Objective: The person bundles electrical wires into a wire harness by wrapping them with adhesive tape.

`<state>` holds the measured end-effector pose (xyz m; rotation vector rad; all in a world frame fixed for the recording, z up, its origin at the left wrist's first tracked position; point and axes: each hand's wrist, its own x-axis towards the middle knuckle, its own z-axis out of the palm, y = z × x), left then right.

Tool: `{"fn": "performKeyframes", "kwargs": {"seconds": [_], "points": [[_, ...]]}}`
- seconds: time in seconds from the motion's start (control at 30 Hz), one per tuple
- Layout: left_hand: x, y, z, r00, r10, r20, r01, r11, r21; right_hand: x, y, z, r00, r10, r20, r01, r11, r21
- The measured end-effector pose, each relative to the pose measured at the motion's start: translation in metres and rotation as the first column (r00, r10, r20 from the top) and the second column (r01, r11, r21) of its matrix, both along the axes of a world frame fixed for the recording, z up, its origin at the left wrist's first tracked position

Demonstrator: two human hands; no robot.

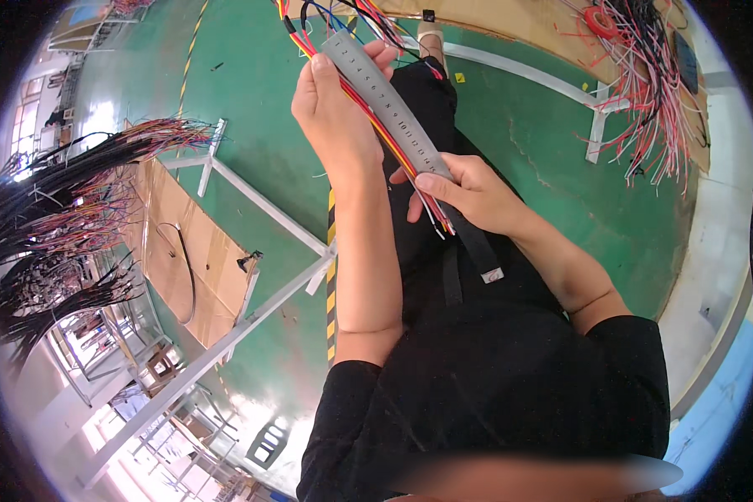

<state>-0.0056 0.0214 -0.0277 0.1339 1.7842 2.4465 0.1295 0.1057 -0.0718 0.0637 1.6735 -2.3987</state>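
Observation:
A metal ruler (391, 106) lies slantwise between my hands, with a bundle of red, yellow, black and white wires (382, 132) running along its lower left edge. My left hand (336, 105) is closed round the ruler's far end and the wires there, thumb on the near side. Closer to my body, my right hand (468, 191) pinches the ruler's other end, its thumb lying on top. Bare wire ends poke out just below the right thumb. Past the left hand, the wires spread upward out of view. Some fingers are hidden behind the ruler.
To the left, a thick heap of black cables (67, 197) with coloured ends hangs over a rack beside a cardboard-covered bench (188, 259). Red and white wires (644, 92) hang off a cardboard-topped table at the upper right. White metal frame legs (268, 205) stand on the green floor.

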Motion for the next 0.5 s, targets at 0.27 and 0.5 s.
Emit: {"fn": "performKeyframes", "kwargs": {"seconds": [0.27, 0.5], "points": [[-0.0011, 0.0004, 0.0000, 1.000, 0.007, -0.018, -0.007, 1.000, 0.000, 0.0031, -0.0042, 0.0013, 1.000, 0.011, 0.001, -0.011, 1.000, -0.012], [-0.0020, 0.0000, 0.0007, 1.000, -0.008, -0.017, 0.008, 1.000, 0.000, 0.0024, -0.0045, -0.0017, 1.000, 0.015, 0.001, -0.015, 1.000, -0.007]]}}
